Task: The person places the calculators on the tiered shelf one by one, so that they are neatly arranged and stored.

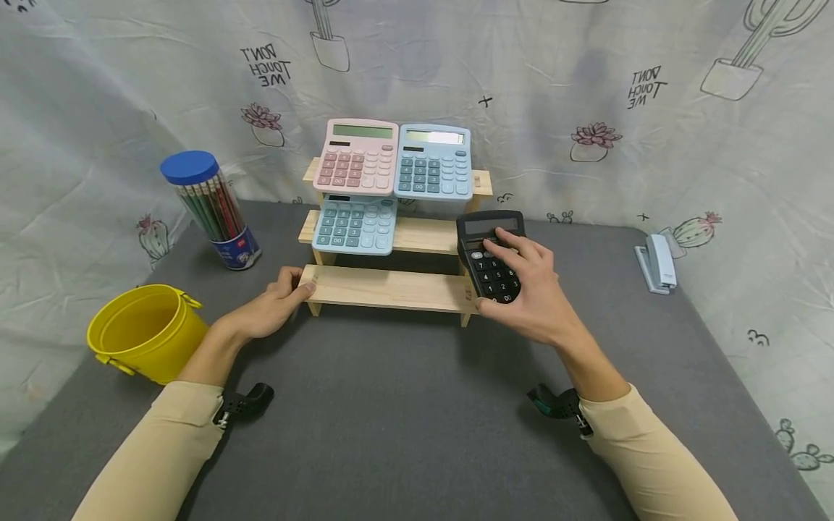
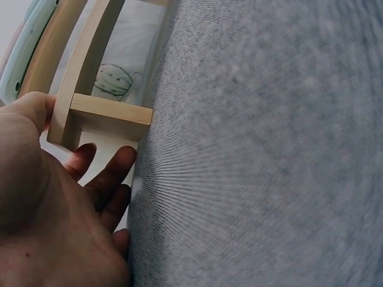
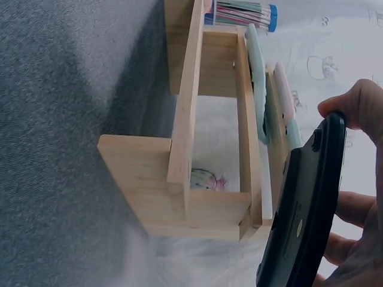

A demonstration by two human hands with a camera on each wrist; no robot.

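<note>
A black calculator (image 1: 490, 253) is tilted in my right hand (image 1: 529, 289), which grips it by its edges. It is held off the surface, in front of the right end of a three-step wooden rack (image 1: 391, 288); the right wrist view shows the calculator's underside (image 3: 308, 206). My left hand (image 1: 270, 307) holds the left end of the rack's lowest board, thumb and fingers about the corner. A pink calculator (image 1: 357, 158) and a blue calculator (image 1: 434, 162) stand side by side on the top step. Another blue calculator (image 1: 355, 226) leans on the middle step's left half.
To the left stand a yellow bucket (image 1: 140, 329) and a blue-lidded tub of pencils (image 1: 211, 210). A light stapler (image 1: 656, 264) lies at the far right of the grey table (image 1: 404, 427). Printed cloth (image 1: 521, 94) hangs close behind the rack.
</note>
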